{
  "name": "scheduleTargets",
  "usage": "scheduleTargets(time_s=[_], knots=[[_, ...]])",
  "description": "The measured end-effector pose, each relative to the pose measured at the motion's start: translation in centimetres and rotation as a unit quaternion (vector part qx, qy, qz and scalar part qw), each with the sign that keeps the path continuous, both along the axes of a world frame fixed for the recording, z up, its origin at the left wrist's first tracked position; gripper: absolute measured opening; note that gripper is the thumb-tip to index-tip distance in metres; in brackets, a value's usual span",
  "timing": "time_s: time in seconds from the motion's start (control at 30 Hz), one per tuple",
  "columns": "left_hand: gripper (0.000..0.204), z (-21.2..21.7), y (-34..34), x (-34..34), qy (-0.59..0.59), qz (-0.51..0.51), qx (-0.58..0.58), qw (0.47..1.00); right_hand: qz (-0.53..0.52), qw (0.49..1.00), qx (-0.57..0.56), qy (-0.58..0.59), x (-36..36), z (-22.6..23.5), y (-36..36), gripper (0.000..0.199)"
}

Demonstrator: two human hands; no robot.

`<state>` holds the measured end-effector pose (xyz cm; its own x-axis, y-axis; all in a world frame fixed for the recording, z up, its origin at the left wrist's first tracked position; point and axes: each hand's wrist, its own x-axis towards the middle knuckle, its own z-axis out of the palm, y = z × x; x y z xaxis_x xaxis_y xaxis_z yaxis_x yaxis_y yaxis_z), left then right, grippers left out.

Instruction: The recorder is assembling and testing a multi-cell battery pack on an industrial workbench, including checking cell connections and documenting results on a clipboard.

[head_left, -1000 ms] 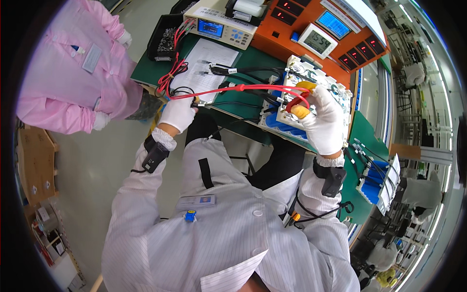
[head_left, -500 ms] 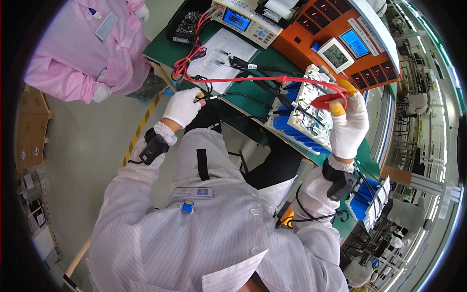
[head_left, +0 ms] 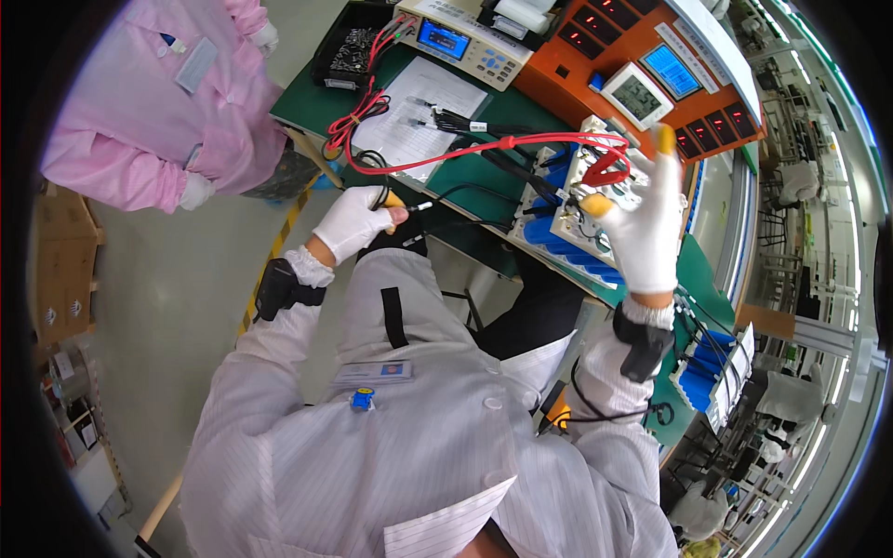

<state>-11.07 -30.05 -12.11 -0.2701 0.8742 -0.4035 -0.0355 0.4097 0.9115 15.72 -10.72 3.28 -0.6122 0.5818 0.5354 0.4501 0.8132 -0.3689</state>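
Note:
My left hand [head_left: 356, 223], in a white glove with yellow fingertips, is closed on a thin black cable [head_left: 446, 194] near the table's front edge. A pale end piece pokes out past the fingers. My gloved right hand [head_left: 642, 223] is open, thumb and forefinger wide apart, over the right part of a blue battery pack [head_left: 563, 246] with a white top. A red clip [head_left: 606, 170] on the end of a red test lead [head_left: 446, 153] lies at the pack's top, beyond my right thumb; what it grips, I cannot make out.
A bench meter [head_left: 470, 42] stands at the back, beside a black bin of small metal parts [head_left: 353, 46]. Papers [head_left: 419, 84] and black cables lie on the green table. An orange display box [head_left: 614, 46] rises behind the pack. A person in pink [head_left: 167, 102] stands at left.
My right hand has let go of the red clip and spread its fingers, moving slightly nearer to me. The clip stays at the pack. My left hand has shifted a little left and nearer.

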Motion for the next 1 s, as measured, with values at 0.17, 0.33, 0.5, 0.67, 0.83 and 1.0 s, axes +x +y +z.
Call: scheduleTargets(time_s=[0.17,0.33,0.5,0.67,0.83,1.0], knots=[[0.019,2.1,0.3,1.6,-0.08,0.019,0.043,0.996,0.048,0.99,0.035,0.131,-1.5,-2.2,-7.8,0.047],[0.019,3.2,0.6,2.9,-0.098,-0.007,0.068,0.993,0.151,0.986,-0.04,-0.053,-6.8,-8.3,-9.0,0.029],[0.018,3.5,0.4,2.5,-0.099,-0.029,0.055,0.993,0.157,0.975,-0.152,-0.04,-6.1,-10.5,-8.9,0.019],[0.019,3.6,0.6,3.0,-0.1,-0.033,0.067,0.992,0.107,0.947,-0.302,-0.031,-6.0,-10.5,-9.7,0.014],[0.018,2.6,1.6,1.3,-0.168,-0.024,0.048,0.984,0.073,0.923,-0.375,0.034,-5.2,-11.1,-9.6,0.018],[0.025,1.8,3.5,0.2,-0.237,0.119,0.093,0.96,-0.002,0.899,-0.438,-0.008,-3.9,-10.7,-9.1,0.024]])
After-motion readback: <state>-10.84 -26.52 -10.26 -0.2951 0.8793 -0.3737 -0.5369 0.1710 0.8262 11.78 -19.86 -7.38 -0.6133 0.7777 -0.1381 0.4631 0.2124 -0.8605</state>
